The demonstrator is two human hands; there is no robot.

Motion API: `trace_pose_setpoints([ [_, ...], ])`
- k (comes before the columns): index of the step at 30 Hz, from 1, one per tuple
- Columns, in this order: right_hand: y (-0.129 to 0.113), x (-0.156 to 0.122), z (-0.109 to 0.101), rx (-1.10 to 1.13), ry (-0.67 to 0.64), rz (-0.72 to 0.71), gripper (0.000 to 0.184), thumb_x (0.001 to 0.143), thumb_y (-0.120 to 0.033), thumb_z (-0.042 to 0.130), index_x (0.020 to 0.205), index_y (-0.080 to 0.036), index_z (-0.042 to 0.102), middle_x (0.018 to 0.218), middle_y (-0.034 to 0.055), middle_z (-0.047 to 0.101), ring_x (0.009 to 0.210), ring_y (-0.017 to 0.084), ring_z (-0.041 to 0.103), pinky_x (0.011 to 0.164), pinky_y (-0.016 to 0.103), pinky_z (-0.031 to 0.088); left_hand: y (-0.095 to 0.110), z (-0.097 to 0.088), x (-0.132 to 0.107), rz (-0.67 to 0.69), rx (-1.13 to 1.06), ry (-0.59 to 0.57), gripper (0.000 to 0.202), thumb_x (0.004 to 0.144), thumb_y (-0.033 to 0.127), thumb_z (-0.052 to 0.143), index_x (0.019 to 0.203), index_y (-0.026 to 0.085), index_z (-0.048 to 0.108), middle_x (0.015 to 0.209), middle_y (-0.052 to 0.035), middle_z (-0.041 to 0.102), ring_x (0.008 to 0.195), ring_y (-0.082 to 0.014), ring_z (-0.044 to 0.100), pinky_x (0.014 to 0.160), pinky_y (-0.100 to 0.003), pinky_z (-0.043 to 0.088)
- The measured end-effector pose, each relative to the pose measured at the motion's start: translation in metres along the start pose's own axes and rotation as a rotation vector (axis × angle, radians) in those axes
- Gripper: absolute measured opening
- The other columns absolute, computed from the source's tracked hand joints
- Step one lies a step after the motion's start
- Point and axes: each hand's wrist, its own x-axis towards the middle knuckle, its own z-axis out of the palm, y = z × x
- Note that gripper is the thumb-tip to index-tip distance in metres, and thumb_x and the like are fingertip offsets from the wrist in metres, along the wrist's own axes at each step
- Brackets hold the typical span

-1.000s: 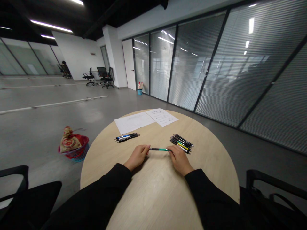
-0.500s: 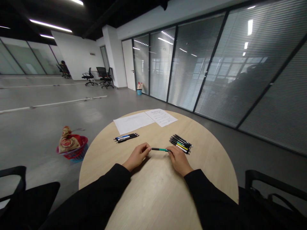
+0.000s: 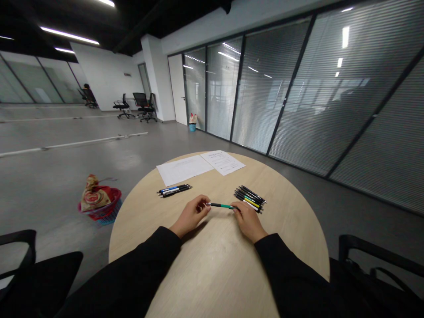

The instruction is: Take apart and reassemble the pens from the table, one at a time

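Observation:
A slim mechanical pencil or pen (image 3: 221,205) with a green barrel and black ends lies across the round light-wood table (image 3: 215,282). My right hand (image 3: 248,222) pinches its right end. My left hand (image 3: 191,216) is at its left end, fingers parted beside the silver tip, and seems to hold nothing. Just past my right hand lies a bunch of several black, yellow and white pens (image 3: 250,198). To the left, several pens with blue and black barrels (image 3: 174,190) lie below two white paper sheets (image 3: 183,170).
A red basket with a patterned bag (image 3: 101,205) stands on the grey floor left of the table. Black chair backs (image 3: 374,251) show at both lower corners. A person sits far back by office chairs (image 3: 123,106). Glass walls with blinds (image 3: 298,88) run along the right.
My left fingers have spread and drawn slightly off the pen's left end, leaving its silver tip showing. My right hand still pinches the pen.

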Motion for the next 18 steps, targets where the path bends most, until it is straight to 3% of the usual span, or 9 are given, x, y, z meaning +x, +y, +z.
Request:
trace_pose_setpoints([
  [3,-0.0013,0.0002,-0.0009,0.003,-0.001,-0.004,0.022,0.094,-0.013,0.049,0.104,-0.018,0.067,0.103,0.0097,0.07,0.098,0.024,0.062,0.091,0.039,0.049,0.0007,-0.0004,0.0002,-0.006,0.043,0.05,0.03,0.091,0.045,0.055,0.101,0.017,0.061,0.089,-0.0046,0.064,0.076,-0.0175,0.056,0.068,-0.027,0.043],
  [6,-0.0042,0.0005,-0.0019,0.002,-0.002,-0.027,0.022,0.094,-0.013,0.049,0.105,-0.019,0.067,0.102,0.0093,0.07,0.097,0.024,0.062,0.089,0.039,0.049,-0.0008,-0.0007,0.0007,-0.059,0.1,0.031,0.044,0.096,0.052,0.041,0.078,0.017,0.061,0.071,-0.0027,0.06,0.068,-0.0177,0.053,0.064,-0.028,0.04],
  [9,-0.0074,0.0006,-0.0026,-0.009,-0.008,-0.046,0.022,0.095,-0.013,0.05,0.104,-0.019,0.068,0.101,0.0092,0.07,0.096,0.024,0.061,0.088,0.039,0.049,-0.003,-0.0006,0.0012,-0.134,0.116,-0.01,0.057,0.097,0.058,0.033,0.058,0.019,0.049,0.056,0.0004,0.049,0.056,-0.0158,0.045,0.059,-0.028,0.034],
  [14,-0.0091,0.0007,-0.0035,-0.004,-0.007,-0.064,0.022,0.095,-0.013,0.05,0.106,-0.019,0.068,0.101,0.009,0.07,0.096,0.024,0.061,0.088,0.039,0.048,-0.0047,-0.0002,0.0019,-0.132,0.078,-0.076,0.056,0.095,0.059,0.037,0.055,0.02,0.04,0.053,0.0032,0.039,0.053,-0.0129,0.035,0.056,-0.028,0.029],
  [18,-0.0069,0.0009,-0.0031,-0.004,-0.01,-0.055,0.022,0.095,-0.013,0.05,0.105,-0.019,0.069,0.101,0.009,0.071,0.095,0.024,0.061,0.088,0.04,0.048,-0.0031,-0.0007,0.0018,-0.074,0.053,-0.064,0.051,0.093,0.057,0.043,0.06,0.019,0.042,0.057,0.0032,0.041,0.058,-0.0132,0.038,0.057,-0.026,0.031],
])
